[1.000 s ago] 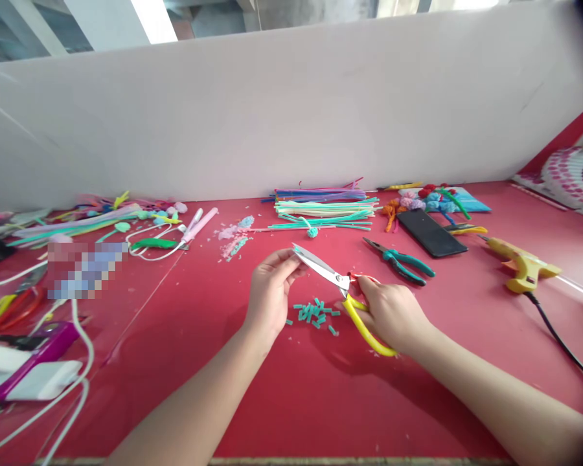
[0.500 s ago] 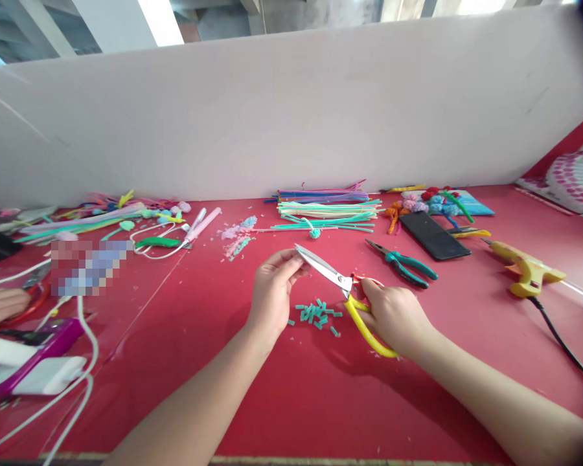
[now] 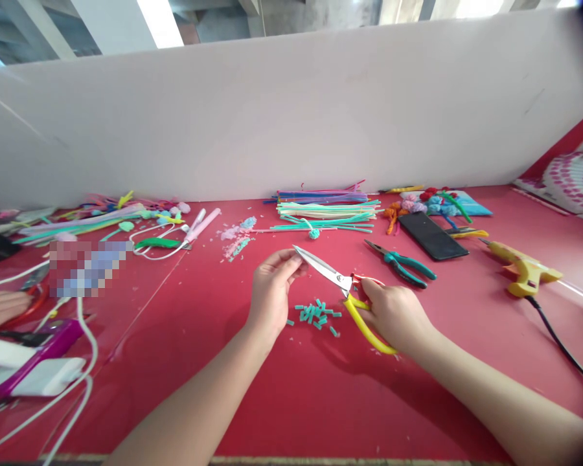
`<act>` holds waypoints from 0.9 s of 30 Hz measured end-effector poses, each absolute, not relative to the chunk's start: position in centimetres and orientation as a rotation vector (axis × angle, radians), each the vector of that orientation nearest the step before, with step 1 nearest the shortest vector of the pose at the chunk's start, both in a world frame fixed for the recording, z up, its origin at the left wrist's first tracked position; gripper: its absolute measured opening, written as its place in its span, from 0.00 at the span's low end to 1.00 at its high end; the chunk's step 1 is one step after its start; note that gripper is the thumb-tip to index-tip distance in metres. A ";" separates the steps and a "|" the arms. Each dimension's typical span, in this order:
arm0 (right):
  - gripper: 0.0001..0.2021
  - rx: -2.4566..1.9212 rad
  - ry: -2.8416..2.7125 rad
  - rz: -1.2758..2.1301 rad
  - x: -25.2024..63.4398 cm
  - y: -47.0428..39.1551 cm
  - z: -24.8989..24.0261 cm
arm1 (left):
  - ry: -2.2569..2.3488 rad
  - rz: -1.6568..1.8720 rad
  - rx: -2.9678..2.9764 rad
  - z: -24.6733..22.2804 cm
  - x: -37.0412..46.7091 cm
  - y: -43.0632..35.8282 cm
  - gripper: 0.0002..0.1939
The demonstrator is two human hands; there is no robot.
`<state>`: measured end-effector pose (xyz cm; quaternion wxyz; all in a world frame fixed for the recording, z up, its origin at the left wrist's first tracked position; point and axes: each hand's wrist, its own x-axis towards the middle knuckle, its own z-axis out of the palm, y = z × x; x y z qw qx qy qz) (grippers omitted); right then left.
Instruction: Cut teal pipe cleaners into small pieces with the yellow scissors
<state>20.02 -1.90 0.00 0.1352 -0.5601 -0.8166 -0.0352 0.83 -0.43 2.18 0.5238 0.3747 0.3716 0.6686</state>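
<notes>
My right hand [image 3: 399, 317] is closed round the handles of a pair of scissors [image 3: 323, 266] with yellow and red grips. The blades point up and to the left, and their tips reach the fingers of my left hand [image 3: 271, 288]. The left thumb and fingers are pinched together by the blade tips; whatever they hold is too small or hidden to make out. On the table below the scissors lies a small heap of short teal pieces [image 3: 313, 314], like cut pipe cleaner.
Bundles of pipe cleaners [image 3: 328, 210] lie by the white partition [image 3: 282, 123]. Teal-handled pliers [image 3: 408, 265], a black phone [image 3: 433, 236] and a yellow glue gun [image 3: 527, 268] are at right. At left are a purple power strip [image 3: 53, 343], cables and another person's hand [image 3: 2, 310].
Almost nothing differs. The whole view has shifted very slightly; both hands and the scissors keep the same pose.
</notes>
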 end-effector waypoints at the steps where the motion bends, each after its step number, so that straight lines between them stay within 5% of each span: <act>1: 0.20 -1.624 -2.342 -0.056 20.0 -1.9 0.0 | 0.892 1.590 0.898 2.2 0.8 -0.4 0.05; 15: 0.11 -1.361 -1.743 1.133 19.7 -2.1 1.5 | 0.957 0.912 1.199 1.7 3.2 -2.1 0.09; 27: 0.08 -1.418 -1.842 0.984 19.5 -2.3 0.8 | 1.107 0.938 1.614 1.2 3.3 -2.7 0.08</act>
